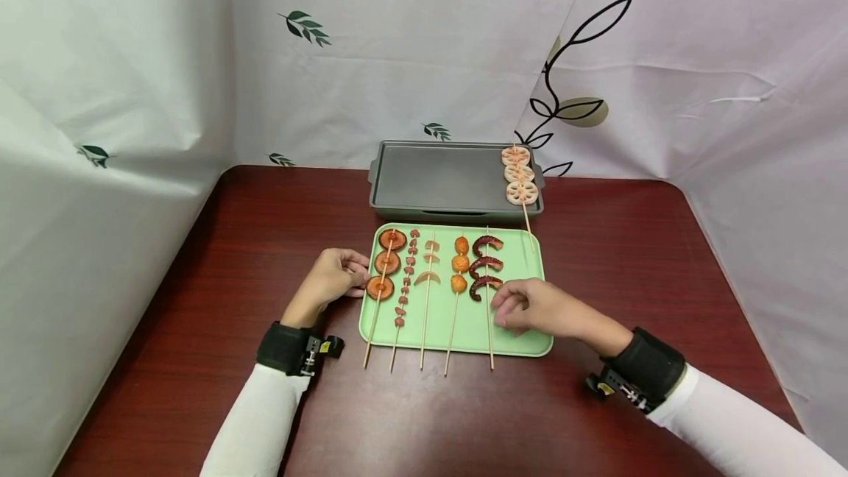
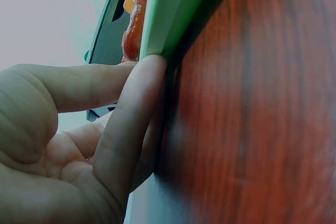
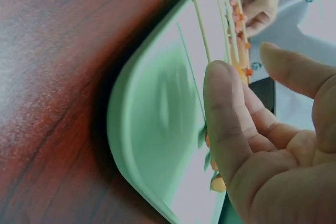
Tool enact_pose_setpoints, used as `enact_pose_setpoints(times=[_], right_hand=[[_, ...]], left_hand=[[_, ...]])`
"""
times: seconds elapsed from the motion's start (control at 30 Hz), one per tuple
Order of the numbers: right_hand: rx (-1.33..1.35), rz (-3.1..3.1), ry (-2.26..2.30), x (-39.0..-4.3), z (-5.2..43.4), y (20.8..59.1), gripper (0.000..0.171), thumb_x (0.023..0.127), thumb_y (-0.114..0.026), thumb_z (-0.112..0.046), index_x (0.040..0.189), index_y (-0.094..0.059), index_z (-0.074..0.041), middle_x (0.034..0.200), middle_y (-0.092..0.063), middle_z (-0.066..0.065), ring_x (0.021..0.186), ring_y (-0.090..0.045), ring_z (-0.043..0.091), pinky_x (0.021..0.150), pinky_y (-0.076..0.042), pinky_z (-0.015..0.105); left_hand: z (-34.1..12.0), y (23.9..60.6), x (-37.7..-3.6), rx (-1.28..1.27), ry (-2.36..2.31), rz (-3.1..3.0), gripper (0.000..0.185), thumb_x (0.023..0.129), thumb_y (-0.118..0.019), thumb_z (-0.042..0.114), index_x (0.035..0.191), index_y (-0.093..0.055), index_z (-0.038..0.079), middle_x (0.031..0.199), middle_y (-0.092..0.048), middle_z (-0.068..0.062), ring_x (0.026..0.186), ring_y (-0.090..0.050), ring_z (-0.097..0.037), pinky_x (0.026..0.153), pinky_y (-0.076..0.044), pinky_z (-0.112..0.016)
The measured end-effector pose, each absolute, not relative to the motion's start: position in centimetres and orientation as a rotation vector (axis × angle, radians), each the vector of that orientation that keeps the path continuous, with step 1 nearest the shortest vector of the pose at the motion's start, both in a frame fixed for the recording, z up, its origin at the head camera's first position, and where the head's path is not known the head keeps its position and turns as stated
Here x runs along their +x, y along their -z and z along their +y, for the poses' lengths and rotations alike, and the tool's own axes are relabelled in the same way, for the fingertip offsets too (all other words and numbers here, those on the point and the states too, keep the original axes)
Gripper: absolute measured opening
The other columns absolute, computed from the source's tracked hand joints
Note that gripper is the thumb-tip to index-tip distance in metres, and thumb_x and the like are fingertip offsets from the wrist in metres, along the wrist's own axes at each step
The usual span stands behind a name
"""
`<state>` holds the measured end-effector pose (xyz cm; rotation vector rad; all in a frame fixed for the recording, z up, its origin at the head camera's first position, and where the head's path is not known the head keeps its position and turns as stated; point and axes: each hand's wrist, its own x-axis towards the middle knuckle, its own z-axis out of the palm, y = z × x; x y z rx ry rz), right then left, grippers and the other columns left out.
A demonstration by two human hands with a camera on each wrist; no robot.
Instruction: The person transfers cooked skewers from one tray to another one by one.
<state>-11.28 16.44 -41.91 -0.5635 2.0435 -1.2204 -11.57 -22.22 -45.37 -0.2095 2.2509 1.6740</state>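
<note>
Where the green tray sits mid-bench, taken as landmark. Left hand at tray's left edge, fingers straight and together, tips pressed against the rim, holding nothing; judged to steady the tray against sliding. Right hand over tray's right front part, fingers loosely bent and apart, clamped on nothing that shows, hovering just beside the rightmost skewer with its three dark red curved pieces; contact with the stick cannot be told. Five skewers on tray, sticks overhanging its front edge, presumably so ends can be picked up: mushroom skewer at left, then bead skewer, pale slice skewer, ball skewer. Behind tray, grey pan, just beside its far edge, with a lotus-root skewer along pan's right side, stick pointing toward tray. Nothing between right hand and nearest skewer. White printed sheets hung behind and to both sides.
</note>
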Motion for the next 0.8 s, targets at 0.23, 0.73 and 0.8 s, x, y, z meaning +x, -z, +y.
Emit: enact_pose_setpoints(times=[0.23, 0.73, 0.8], right_hand=[[-0.493, 1.853, 1.433, -12.1, 17.7, 42.2, 0.050, 0.099, -0.068, -0.011, 0.140, -0.050, 0.014, 0.130, -0.065, 0.030, 0.107, -0.072, 0.014, 0.094, -0.062, 0.029], [-0.277, 1.265, 1.950, -13.9, 21.4, 43.0, 0.054, 0.110, -0.043, -0.001, 0.154, -0.018, 0.017, 0.142, -0.064, 0.010, 0.129, -0.064, 0.023, 0.109, -0.053, 0.035], [-0.271, 1.246, 1.994, -14.3, 21.8, 43.1, 0.047, 0.110, -0.042, -0.001, 0.152, -0.024, 0.013, 0.140, -0.065, 0.010, 0.127, -0.065, 0.022, 0.108, -0.053, 0.033]], left_hand=[[-22.3, 45.6, -11.6, -0.198, -1.692, 2.244, 0.030, 0.096, -0.060, -0.011, 0.125, -0.059, -0.015, 0.094, -0.065, -0.016, 0.072, -0.068, -0.013, 0.064, -0.065, -0.027], [-22.3, 45.5, -11.5, -0.197, -1.691, 2.238, 0.031, 0.096, -0.060, -0.010, 0.126, -0.059, -0.015, 0.093, -0.066, -0.015, 0.072, -0.068, -0.013, 0.063, -0.065, -0.027], [-22.3, 45.5, -11.6, -0.198, -1.692, 2.237, 0.031, 0.096, -0.060, -0.010, 0.126, -0.059, -0.015, 0.093, -0.066, -0.015, 0.072, -0.068, -0.013, 0.064, -0.065, -0.027]])
